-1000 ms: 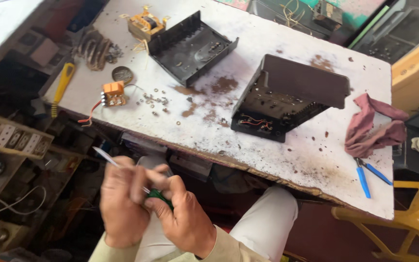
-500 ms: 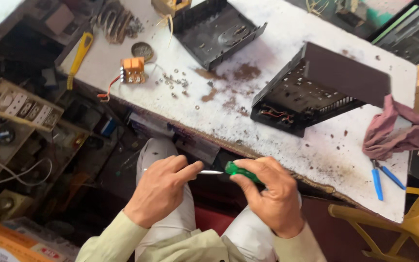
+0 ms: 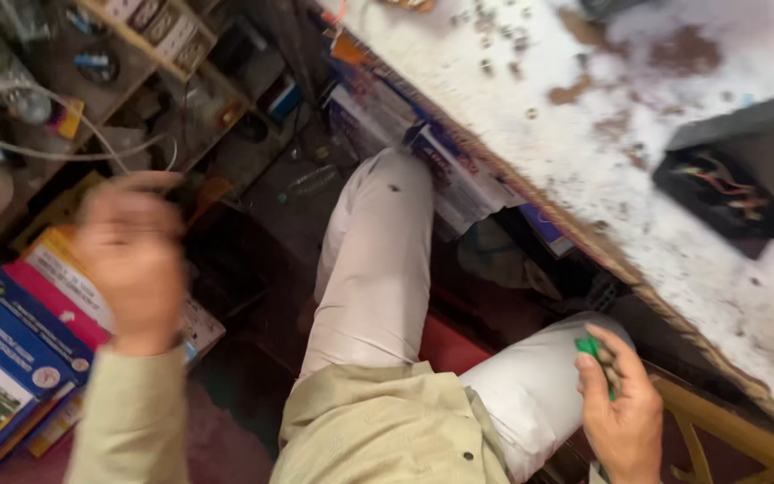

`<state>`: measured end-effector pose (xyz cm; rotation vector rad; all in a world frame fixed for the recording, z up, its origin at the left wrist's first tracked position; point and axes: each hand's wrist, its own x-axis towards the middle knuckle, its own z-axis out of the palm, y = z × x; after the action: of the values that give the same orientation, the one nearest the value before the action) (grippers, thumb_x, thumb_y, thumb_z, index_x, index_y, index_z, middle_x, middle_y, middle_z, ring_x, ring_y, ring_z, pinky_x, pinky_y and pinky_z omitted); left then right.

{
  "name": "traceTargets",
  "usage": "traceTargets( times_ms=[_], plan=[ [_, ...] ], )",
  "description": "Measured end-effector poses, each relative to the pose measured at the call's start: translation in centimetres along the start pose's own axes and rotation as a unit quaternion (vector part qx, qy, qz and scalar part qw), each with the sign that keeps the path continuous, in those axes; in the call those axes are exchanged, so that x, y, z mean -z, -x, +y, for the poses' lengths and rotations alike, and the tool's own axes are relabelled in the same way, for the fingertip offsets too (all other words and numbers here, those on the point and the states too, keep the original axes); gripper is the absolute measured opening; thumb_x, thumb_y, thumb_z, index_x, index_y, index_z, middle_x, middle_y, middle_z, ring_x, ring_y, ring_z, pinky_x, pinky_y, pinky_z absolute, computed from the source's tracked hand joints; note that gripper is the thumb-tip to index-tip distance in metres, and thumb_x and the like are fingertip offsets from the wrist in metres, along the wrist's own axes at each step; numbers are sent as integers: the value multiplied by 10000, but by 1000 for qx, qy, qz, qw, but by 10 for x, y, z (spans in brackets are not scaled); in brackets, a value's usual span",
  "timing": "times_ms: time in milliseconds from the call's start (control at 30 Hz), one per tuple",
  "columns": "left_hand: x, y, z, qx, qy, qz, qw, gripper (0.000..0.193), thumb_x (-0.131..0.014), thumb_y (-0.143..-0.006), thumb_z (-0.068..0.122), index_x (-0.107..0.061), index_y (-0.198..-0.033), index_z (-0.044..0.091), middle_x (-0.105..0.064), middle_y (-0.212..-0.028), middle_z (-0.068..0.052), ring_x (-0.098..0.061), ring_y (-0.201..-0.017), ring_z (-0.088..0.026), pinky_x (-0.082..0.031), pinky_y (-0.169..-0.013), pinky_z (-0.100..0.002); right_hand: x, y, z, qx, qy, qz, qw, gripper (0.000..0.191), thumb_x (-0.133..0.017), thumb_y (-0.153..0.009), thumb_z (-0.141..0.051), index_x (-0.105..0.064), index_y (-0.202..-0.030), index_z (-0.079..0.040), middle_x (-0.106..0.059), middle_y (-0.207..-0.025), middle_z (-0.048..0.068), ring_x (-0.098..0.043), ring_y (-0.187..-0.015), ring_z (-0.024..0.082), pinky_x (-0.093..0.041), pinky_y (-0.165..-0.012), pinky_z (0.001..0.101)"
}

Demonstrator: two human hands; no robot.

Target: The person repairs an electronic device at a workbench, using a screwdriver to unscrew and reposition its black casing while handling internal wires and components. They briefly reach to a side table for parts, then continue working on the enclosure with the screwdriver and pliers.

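Note:
My right hand [image 3: 622, 414] rests by my right knee, closed around a green-handled screwdriver [image 3: 595, 351]; only the green handle shows. My left hand [image 3: 132, 255] is raised off to the left over the shelves, blurred by motion, and nothing is visible in it. The two hands are far apart. Below me are my legs in white trousers [image 3: 374, 260]. A black metal case [image 3: 745, 170] with coloured wires inside sits on the white worktable [image 3: 584, 152] at the right.
Brown dust and several small screws [image 3: 494, 45] lie scattered on the table. Colourful boxes [image 3: 20, 332] are stacked at the lower left. Shelves [image 3: 136, 54] with wires and electrical parts fill the upper left. A yellow chair frame [image 3: 736, 430] shows at the lower right.
The hands have separated: my left hand let go of the screwdriver shaft and swung out to the left, my right hand dropped to my knee with the screwdriver. The view tilted down toward my lap.

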<state>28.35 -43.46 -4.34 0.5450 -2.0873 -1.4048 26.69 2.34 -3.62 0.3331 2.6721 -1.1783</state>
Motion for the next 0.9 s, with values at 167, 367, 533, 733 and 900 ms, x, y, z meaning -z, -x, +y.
traceTargets(
  times_ms=[167, 367, 533, 733, 900],
  plan=[
    [24, 15, -37, 194, 121, 85, 970, 153, -476, -1161, 139, -612, -1193, 77, -530, -821, 33, -410, -583, -33, -319, -502, -200, -17, 3, 45, -62, 100, 5, 993, 439, -766, -892, -158, -688, -1312, -59, -721, -955, 106, -670, -855, 124, -528, -763, 271],
    [-19, 35, -67, 281, 171, 28, 944, 181, -518, -1105, 139, -637, -1207, 47, -488, -796, 55, -378, -578, -8, -302, -493, -181, -36, -2, 63, -39, 130, 0, 991, 400, -753, -887, -191, -727, -1279, -120, -763, -859, 104, -726, -775, 146, -561, -767, 291],
    [-37, 42, -77, 309, 178, 2, 934, 203, -527, -1099, 129, -642, -1232, 28, -463, -810, 75, -356, -605, 13, -283, -507, -174, -33, -5, 72, -66, 173, -10, 983, 378, -779, -859, -162, -767, -1235, -132, -783, -862, 117, -759, -883, 154, -565, -836, 310],
    [-48, 42, -79, 324, 167, -20, 931, 285, -539, -1045, 116, -632, -1307, 56, -442, -759, 77, -346, -561, 14, -273, -476, -178, -33, -15, 79, -47, 147, 14, 988, 386, -783, -840, -158, -783, -1226, -139, -785, -992, 134, -745, -998, 159, -554, -891, 311],
    [-61, 42, -65, 169, 10, -59, 984, 216, -666, -998, 96, -672, -1202, 28, -552, -899, -7, -488, -733, -72, -401, -637, -232, -52, -13, 64, -31, 146, 26, 988, 273, -822, -802, -159, -803, -1066, -90, -762, -939, 127, -739, -920, 172, -556, -834, 310]
  ],
)
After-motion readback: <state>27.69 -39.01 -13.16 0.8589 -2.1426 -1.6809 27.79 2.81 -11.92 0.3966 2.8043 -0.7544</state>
